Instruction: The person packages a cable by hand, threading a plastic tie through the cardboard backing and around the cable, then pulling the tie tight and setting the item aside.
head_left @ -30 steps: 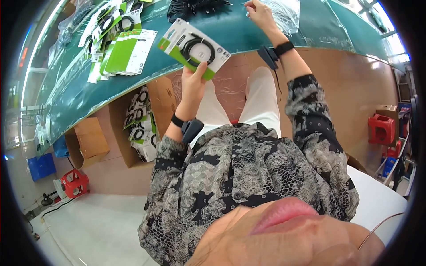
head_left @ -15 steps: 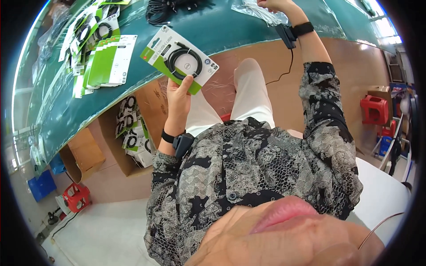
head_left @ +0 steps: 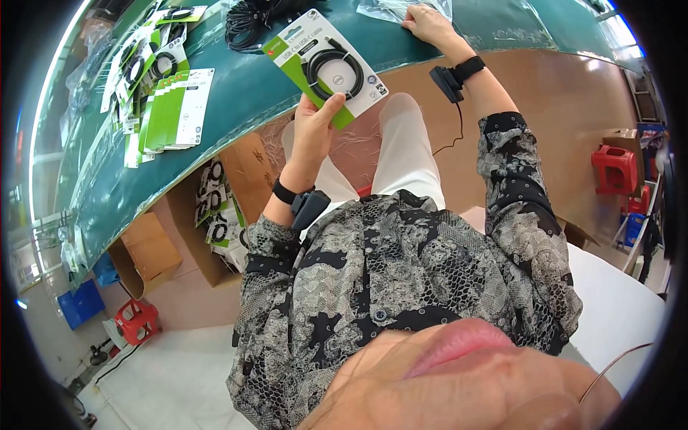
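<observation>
My left hand [head_left: 316,123] grips the lower edge of a packaged cable [head_left: 335,77], thumb on the front. The black cable is coiled on a white and green card with a hang hole, tilted over the table's front edge. On the table, my right hand [head_left: 430,27] reaches to a clear plastic bag [head_left: 374,10] of thin white strips that look like cable ties. Its fingers are drawn together at the bag; whatever is between them is too small to make out.
Blank green and white cards [head_left: 172,115] lie fanned on the green table [head_left: 236,89] at left, beside a heap of carded cables [head_left: 163,64]. Loose black cables [head_left: 247,25] lie at the back. Below stands a cardboard box [head_left: 192,240] of carded cables; red stools [head_left: 136,321] stand around.
My left hand has moved right and up with the packaged cable. My right hand has come down and left over the plastic bag, its fingers now lower on it.
</observation>
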Demonstrator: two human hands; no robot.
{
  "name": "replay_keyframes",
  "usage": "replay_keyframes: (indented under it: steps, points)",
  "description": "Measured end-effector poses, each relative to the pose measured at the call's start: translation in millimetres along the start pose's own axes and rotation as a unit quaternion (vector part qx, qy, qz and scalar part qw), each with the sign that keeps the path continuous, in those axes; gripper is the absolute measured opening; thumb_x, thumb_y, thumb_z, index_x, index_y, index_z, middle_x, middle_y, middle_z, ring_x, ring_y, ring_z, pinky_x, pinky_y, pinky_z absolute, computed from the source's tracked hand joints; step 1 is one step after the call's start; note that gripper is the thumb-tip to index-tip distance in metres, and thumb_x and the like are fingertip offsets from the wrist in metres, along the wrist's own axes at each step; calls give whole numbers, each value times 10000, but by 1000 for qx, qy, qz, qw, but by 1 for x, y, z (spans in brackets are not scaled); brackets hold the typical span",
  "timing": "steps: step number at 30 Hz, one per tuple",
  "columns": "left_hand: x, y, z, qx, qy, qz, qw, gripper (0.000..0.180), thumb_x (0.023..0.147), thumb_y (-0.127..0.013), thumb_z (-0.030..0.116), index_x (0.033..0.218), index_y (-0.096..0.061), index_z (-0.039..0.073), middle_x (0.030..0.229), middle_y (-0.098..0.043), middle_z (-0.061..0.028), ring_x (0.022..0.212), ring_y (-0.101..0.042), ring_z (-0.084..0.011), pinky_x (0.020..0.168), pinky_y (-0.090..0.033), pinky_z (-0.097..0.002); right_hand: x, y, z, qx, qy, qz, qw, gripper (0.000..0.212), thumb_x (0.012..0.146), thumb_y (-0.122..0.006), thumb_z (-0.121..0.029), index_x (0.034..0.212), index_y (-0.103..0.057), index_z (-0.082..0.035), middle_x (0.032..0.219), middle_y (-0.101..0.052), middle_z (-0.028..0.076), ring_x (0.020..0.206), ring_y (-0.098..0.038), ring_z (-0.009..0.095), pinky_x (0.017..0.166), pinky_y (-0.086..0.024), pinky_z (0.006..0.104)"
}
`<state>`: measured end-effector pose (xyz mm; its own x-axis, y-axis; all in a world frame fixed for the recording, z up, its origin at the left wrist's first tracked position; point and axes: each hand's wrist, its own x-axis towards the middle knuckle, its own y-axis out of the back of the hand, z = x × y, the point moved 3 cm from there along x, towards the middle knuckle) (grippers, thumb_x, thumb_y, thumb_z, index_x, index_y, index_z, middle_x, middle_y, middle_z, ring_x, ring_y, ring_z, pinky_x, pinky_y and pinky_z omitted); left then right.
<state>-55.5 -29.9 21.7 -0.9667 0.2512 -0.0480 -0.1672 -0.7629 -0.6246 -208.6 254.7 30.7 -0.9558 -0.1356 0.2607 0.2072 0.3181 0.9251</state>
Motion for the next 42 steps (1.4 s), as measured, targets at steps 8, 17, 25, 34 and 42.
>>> replay_keyframes:
  steps: [8, 17, 25, 34, 42]
  points:
    - [15, -1, -4, -14, 8, 6, 1000, 313, 891, -637, 67, 1183, -523, 59, 1146, -602, -53, 1039, -597, -157, 902, -508, -315, -3, 2, -6, -85, 20, 0, 996, 184, 771, -602, -176, 810, -595, 3, 762, -634, 218, 794, -629, 390, 718, -503, 432]
    - [26, -5, -9, -6, 10, -8, 1000, 306, 895, -641, 98, 1176, -527, 61, 1137, -607, -50, 1041, -601, -170, 912, -514, -342, -29, 16, 8, 31, 149, 78, 985, 177, 808, -571, -123, 933, -584, 1, 762, -629, 206, 743, -638, 354, 648, -504, 417]
    - [31, -10, -1, -263, 82, -21, 961, 332, 878, -668, 204, 1128, -539, 29, 1095, -597, -76, 1004, -587, -186, 825, -510, -295, -87, 66, -82, 253, 27, 44, 966, 130, 796, -685, -38, 921, -651, -48, 808, -604, -10, 624, -459, 85, 591, -417, 239]
    - [21, -56, 20, -608, 219, -162, 745, 379, 828, -720, 199, 1054, -525, -35, 820, -477, -41, 750, -502, -132, 654, -485, -222, -122, 78, -148, 371, 112, 136, 912, 70, 816, -682, -54, 885, -667, -52, 728, -544, -26, 549, -376, 51, 498, -322, 210]
    - [11, -66, 25, -665, 236, -151, 692, 346, 834, -719, 150, 1037, -518, -45, 823, -467, -46, 727, -506, -125, 598, -481, -208, -119, 84, -154, 345, 123, 136, 920, 74, 808, -681, -52, 882, -670, -51, 741, -552, -22, 557, -386, 65, 500, -334, 207]
